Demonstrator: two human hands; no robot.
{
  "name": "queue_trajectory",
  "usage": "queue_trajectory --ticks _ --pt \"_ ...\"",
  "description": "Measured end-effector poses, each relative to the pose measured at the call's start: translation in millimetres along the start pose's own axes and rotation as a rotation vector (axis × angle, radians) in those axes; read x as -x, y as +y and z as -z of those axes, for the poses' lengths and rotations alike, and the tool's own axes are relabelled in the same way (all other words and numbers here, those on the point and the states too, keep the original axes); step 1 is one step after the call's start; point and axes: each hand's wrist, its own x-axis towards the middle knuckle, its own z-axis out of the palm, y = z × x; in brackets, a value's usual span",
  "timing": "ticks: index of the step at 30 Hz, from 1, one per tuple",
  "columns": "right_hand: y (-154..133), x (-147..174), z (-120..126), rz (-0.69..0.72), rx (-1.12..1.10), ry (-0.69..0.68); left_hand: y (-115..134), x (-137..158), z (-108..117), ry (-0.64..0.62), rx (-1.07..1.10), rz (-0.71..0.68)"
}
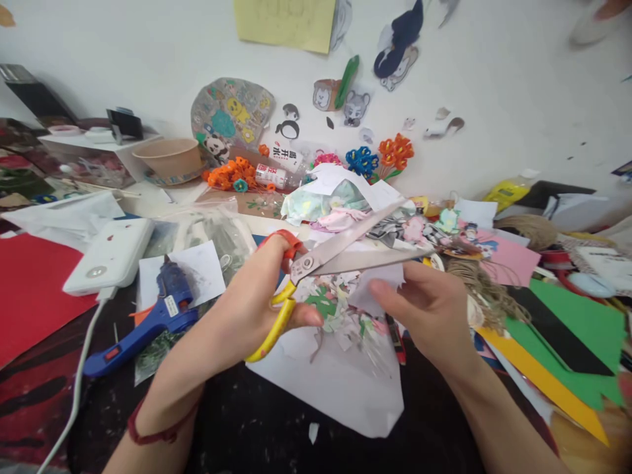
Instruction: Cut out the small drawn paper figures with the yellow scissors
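My left hand [251, 303] grips a pair of scissors [340, 245] by handles that are yellow and orange-red. Their blades are spread and point right, toward my other hand. Between the fingers of my right hand [434, 306] is a small white piece of paper [376, 284], held just below the lower blade. Under both hands lies a white sheet [345, 395] heaped with coloured paper scraps [328, 306]. My right fingertips are partly hidden behind the paper.
A blue glue gun [148, 329] and a white power bank [109, 257] with a cable lie at left. Twine [488, 289], green paper [582, 322] and a black phone-like slab [557, 329] are at right. Behind stand orange flowers [230, 172], a plastic bottle [279, 176] and a round tub [170, 159].
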Motion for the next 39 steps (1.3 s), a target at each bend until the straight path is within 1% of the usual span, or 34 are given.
queue_trajectory --ticks 1,3,6,9,13,19,25,30,35,39 --pt "-0.9 -1.0 0.8 -0.003 -0.006 0.006 -3.3 -0.9 4.5 -0.002 -0.094 0.017" --pt "-1.9 -2.4 2.3 -0.015 -0.04 0.007 -7.4 -1.9 9.7 -0.041 -0.208 0.067" --pt "-1.2 -2.1 3.9 -0.011 -0.077 0.02 -7.2 -1.2 8.8 -0.141 -0.245 0.122" --pt "1.5 0.2 4.2 0.019 -0.063 0.039 -3.5 0.0 2.5 -0.179 -0.248 0.14" --pt "3.7 2.4 2.6 0.074 0.04 0.019 2.1 -0.3 -3.5 -0.168 -0.18 0.131" --pt "3.1 3.3 0.1 0.121 0.093 -0.008 7.0 -0.9 -5.2 -0.167 -0.139 0.14" --pt "4.2 4.8 -1.3 0.118 0.082 -0.003 7.3 -1.8 -6.9 -0.173 -0.139 0.161" --pt "3.9 5.0 -3.0 0.11 0.066 -0.002 9.0 -2.2 -7.3 -0.172 -0.115 0.148" --pt "4.0 5.7 -2.9 0.119 0.101 0.017 7.1 -2.2 -8.5 -0.163 -0.131 0.126" --pt "4.4 5.0 -2.0 0.124 0.099 -0.006 4.4 -1.9 -9.3 -0.15 -0.175 0.128"
